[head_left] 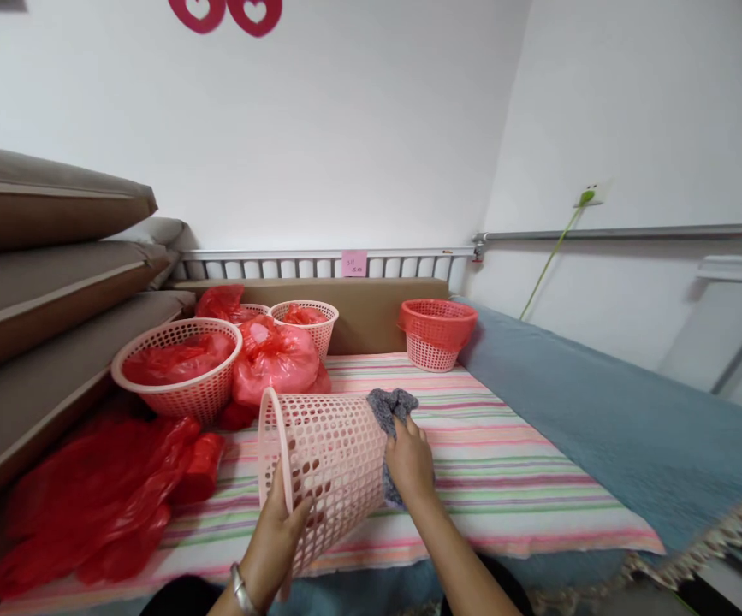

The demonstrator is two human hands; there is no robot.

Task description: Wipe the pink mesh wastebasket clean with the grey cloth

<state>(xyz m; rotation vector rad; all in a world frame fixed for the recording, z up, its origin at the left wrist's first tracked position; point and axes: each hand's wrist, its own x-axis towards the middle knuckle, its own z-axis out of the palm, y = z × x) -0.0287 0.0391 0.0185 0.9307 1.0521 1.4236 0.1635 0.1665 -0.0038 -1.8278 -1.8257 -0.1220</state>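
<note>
A pink perforated plastic basket [338,458] lies tipped on its side above the striped cloth, its open rim facing left. My left hand [281,522], with a silver bangle on the wrist, grips that rim, the fingers reaching inside and the thumb outside. At the basket's base, my right hand [411,458] is closed on a grey cloth [391,409] and presses it against the bottom. Part of the cloth hangs below the hand, and the fingertips are partly hidden in it.
Left are a pink basket [178,398] with red bags inside, a stuffed red bag [277,359] and loose red plastic bags [101,496]. Behind stands another lined basket [319,325]. A basket wrapped in red plastic [438,334] is back right. Stacked cushions [43,282] border the left.
</note>
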